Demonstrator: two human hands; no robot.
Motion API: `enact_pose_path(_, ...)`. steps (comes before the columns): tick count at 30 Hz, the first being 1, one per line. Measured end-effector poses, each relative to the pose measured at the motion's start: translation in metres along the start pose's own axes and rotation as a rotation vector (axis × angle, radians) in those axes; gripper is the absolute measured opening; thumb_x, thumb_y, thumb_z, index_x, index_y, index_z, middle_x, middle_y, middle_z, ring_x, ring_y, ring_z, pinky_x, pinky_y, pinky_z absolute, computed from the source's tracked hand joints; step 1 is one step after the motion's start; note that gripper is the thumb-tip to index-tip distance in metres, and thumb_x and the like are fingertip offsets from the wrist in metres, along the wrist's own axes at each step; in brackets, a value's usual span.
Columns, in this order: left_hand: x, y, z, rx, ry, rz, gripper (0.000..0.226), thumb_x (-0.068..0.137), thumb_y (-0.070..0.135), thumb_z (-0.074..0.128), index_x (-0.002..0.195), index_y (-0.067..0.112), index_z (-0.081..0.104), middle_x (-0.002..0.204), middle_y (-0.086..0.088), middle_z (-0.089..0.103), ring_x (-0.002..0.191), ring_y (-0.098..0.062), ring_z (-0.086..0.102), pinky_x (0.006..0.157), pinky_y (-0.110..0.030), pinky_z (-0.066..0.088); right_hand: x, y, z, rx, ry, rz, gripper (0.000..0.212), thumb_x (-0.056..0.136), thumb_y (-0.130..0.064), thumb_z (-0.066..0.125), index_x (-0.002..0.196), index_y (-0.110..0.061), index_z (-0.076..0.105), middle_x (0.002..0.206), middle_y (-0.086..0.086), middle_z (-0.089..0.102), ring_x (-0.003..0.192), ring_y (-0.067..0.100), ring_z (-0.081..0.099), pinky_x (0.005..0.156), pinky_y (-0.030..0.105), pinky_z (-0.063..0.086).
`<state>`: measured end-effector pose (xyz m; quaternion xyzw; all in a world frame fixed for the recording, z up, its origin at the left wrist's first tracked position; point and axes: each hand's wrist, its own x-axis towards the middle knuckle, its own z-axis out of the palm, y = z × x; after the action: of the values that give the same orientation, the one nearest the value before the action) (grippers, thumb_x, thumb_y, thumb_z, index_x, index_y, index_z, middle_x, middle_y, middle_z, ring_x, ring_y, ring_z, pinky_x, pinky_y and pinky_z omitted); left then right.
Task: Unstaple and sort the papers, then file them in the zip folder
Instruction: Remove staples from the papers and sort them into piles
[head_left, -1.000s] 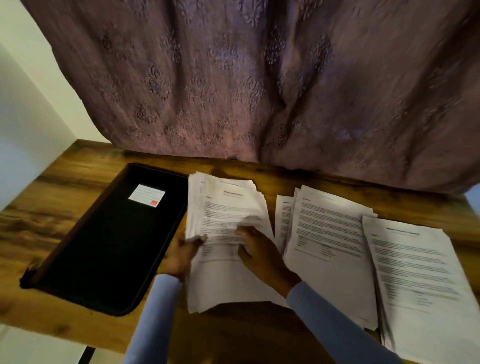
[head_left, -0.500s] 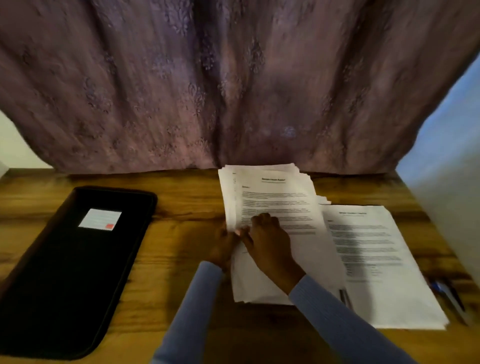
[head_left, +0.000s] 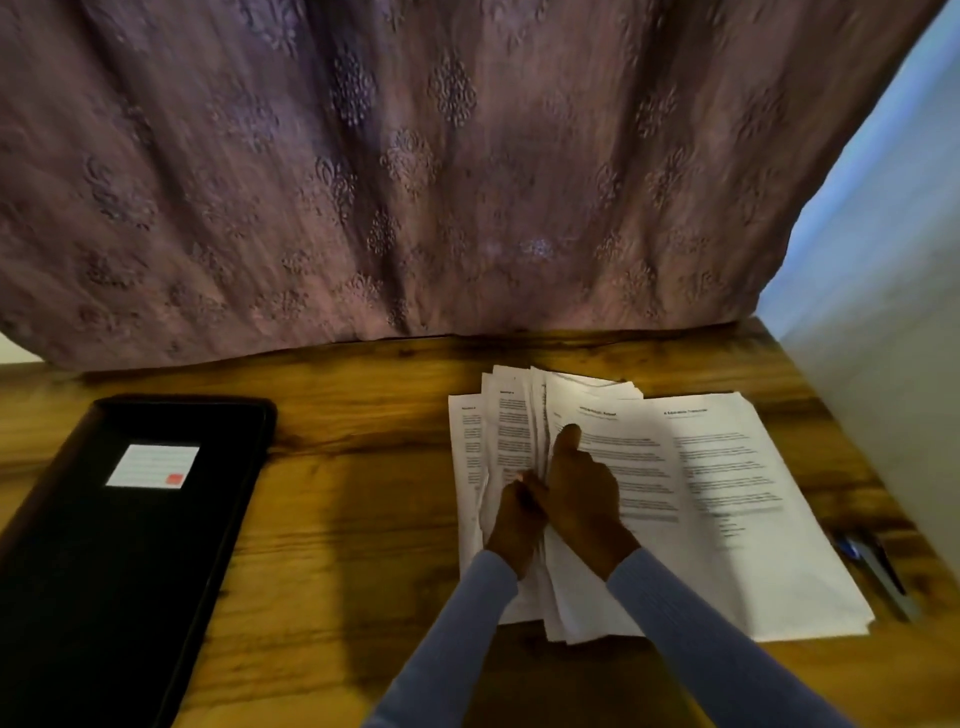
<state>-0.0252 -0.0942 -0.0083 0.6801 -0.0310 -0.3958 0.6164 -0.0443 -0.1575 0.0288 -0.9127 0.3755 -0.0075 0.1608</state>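
Far left, the black zip folder (head_left: 124, 530) lies flat on the wooden table (head_left: 353, 499) w/ a white label on its cover; it looks closed, and it sits well apart from the papers, so nothing is filed yet. Moving right, the fanned stack of papers (head_left: 498, 431) spreads unevenly, several sheet edges showing at the left side. The left hand (head_left: 514, 519) is at that stack's left edge, fingers curled into the sheets and apparently pinching a few, though blur and the other hand hide the contact. The right hand (head_left: 582, 493) presses on the top sheet w/ thumb stretched up, fingers curled by the edge, holding the pile down. Right again, another pile (head_left: 737, 499) lies partly under the stack, touching it. Far right, pens (head_left: 872, 566) sit beside that pile. Risks, imo: the loose fan could slide and mix w/ the neighbouring pile, undoing the sort; pulling a pinched sheet under pressure could tear or crease it; a leftover staple could snag.
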Motion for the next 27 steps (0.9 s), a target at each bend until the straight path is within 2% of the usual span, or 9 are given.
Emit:
enact_pose_path(4, 0.001, 0.001, -0.013, 0.178, -0.147, 0.094, 0.029, 0.097, 0.013, 0.044, 0.123, 0.001, 0.052, 0.108, -0.004, 0.054, 0.097, -0.014, 0.059, 0.086, -0.027, 0.050, 0.004, 0.001, 0.004, -0.009, -0.054, -0.133, 0.038, 0.095, -0.030, 0.047, 0.126, -0.012, 0.033, 0.113, 0.006, 0.059, 0.096, 0.021, 0.062, 0.076, 0.029, 0.050)
enact_pose_path(7, 0.002, 0.006, -0.019, 0.192, -0.214, 0.053, 0.031, 0.094, 0.008, 0.051, 0.125, 0.012, 0.051, 0.111, -0.003, 0.059, 0.099, -0.014, 0.058, 0.089, -0.025, 0.049, 0.006, 0.003, 0.010, 0.146, 0.049, -0.147, 0.019, 0.096, -0.038, 0.044, 0.112, -0.028, 0.048, 0.103, -0.005, 0.060, 0.090, 0.015, 0.058, 0.078, 0.025, 0.046)
enact_pose_path(10, 0.014, 0.006, -0.029, 0.215, -0.301, 0.060, 0.046, 0.084, -0.006, 0.060, 0.126, 0.011, 0.051, 0.113, -0.006, 0.062, 0.103, -0.010, 0.062, 0.080, -0.016, 0.052, 0.011, 0.014, 0.018, 0.223, -0.080, -0.092, 0.018, 0.096, -0.019, 0.043, 0.102, -0.011, 0.058, 0.096, 0.005, 0.062, 0.092, 0.023, 0.060, 0.080, 0.030, 0.049)
enact_pose_path(12, 0.019, 0.008, -0.041, 0.137, -0.211, 0.070, 0.042, 0.082, -0.011, 0.060, 0.122, 0.001, 0.054, 0.105, -0.007, 0.064, 0.090, -0.005, 0.063, 0.075, -0.017, 0.054, 0.013, 0.022, 0.018, 0.268, -0.072, -0.020, 0.020, 0.094, -0.014, 0.045, 0.100, -0.005, 0.061, 0.090, 0.009, 0.066, 0.091, 0.029, 0.063, 0.071, 0.027, 0.051)
enact_pose_path(14, 0.025, 0.008, -0.048, 0.085, 0.011, 0.094, 0.030, 0.081, -0.009, 0.063, 0.109, 0.001, 0.059, 0.096, -0.007, 0.064, 0.084, -0.013, 0.062, 0.081, -0.029, 0.056, 0.016, 0.026, 0.019, 0.221, -0.038, -0.044, 0.021, 0.092, -0.017, 0.050, 0.102, -0.006, 0.066, 0.096, 0.011, 0.069, 0.092, 0.028, 0.064, 0.075, 0.028, 0.051)
enact_pose_path(17, 0.028, 0.006, -0.048, 0.016, 0.284, 0.136, 0.036, 0.080, -0.008, 0.065, 0.113, 0.001, 0.055, 0.104, -0.006, 0.059, 0.093, -0.020, 0.057, 0.066, -0.018, 0.054, 0.016, 0.025, 0.017, 0.203, -0.065, -0.084, 0.026, 0.090, -0.019, 0.055, 0.113, -0.009, 0.064, 0.110, 0.010, 0.066, 0.101, 0.024, 0.062, 0.086, 0.030, 0.048)
enact_pose_path(22, 0.032, -0.001, -0.047, 0.260, 0.346, 0.140, 0.030, 0.081, 0.002, 0.068, 0.109, 0.005, 0.059, 0.110, -0.004, 0.059, 0.100, -0.018, 0.054, 0.079, -0.013, 0.047, 0.019, 0.024, 0.021, 0.178, -0.056, -0.092, 0.031, 0.090, -0.016, 0.055, 0.121, -0.013, 0.059, 0.120, 0.008, 0.062, 0.111, 0.023, 0.057, 0.093, 0.031, 0.046)
enact_pose_path(25, 0.034, -0.002, -0.051, 0.378, 0.374, 0.150, 0.021, 0.076, 0.012, 0.075, 0.092, 0.015, 0.061, 0.112, -0.007, 0.064, 0.105, -0.028, 0.059, 0.090, -0.035, 0.052, 0.021, 0.023, 0.021, 0.165, -0.049, -0.089, 0.030, 0.091, -0.015, 0.054, 0.120, -0.014, 0.060, 0.119, 0.008, 0.062, 0.110, 0.024, 0.058, 0.091, 0.031, 0.047)
enact_pose_path(27, 0.034, 0.001, -0.054, 0.467, 0.390, 0.145, 0.019, 0.075, 0.017, 0.077, 0.090, 0.016, 0.064, 0.110, -0.006, 0.066, 0.104, -0.029, 0.060, 0.090, -0.041, 0.052, 0.021, 0.023, 0.022, 0.162, -0.049, -0.084, 0.030, 0.091, -0.014, 0.053, 0.120, -0.015, 0.060, 0.119, 0.008, 0.063, 0.109, 0.024, 0.058, 0.090, 0.031, 0.048)
